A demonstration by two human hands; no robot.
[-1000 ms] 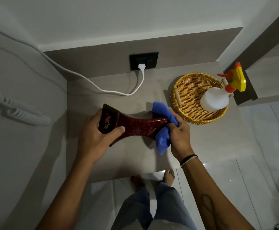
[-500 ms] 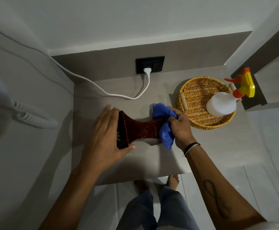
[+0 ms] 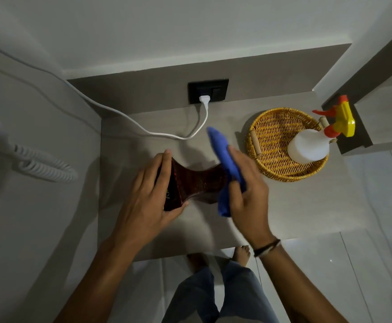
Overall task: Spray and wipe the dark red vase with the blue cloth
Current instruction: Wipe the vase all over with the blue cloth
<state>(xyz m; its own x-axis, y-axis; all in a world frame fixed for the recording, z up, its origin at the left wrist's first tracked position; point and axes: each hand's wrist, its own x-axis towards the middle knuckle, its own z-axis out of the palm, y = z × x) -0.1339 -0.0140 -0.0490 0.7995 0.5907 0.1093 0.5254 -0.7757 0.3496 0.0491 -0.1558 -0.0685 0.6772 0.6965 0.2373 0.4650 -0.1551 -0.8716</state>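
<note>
The dark red vase (image 3: 197, 185) is held sideways just above the grey counter (image 3: 295, 206), narrow in the middle and flared at both ends. My left hand (image 3: 150, 197) grips its left flared end. My right hand (image 3: 246, 187) presses the blue cloth (image 3: 223, 155) flat against the vase's right end, which the cloth hides. One tip of the cloth sticks up towards the wall. The white spray bottle (image 3: 309, 148) with a yellow and red trigger head stands in the wicker basket (image 3: 269, 134) to the right.
A white cable (image 3: 167, 135) runs across the back of the counter to a plug in the black wall socket (image 3: 208, 90). A coiled white cord (image 3: 41, 166) hangs on the left wall. The counter's front edge is near my feet (image 3: 241, 252).
My left hand has shifted around the vase's left end, turning the vase. My right hand has opened flatter and spread the cloth over the vase's right end.
</note>
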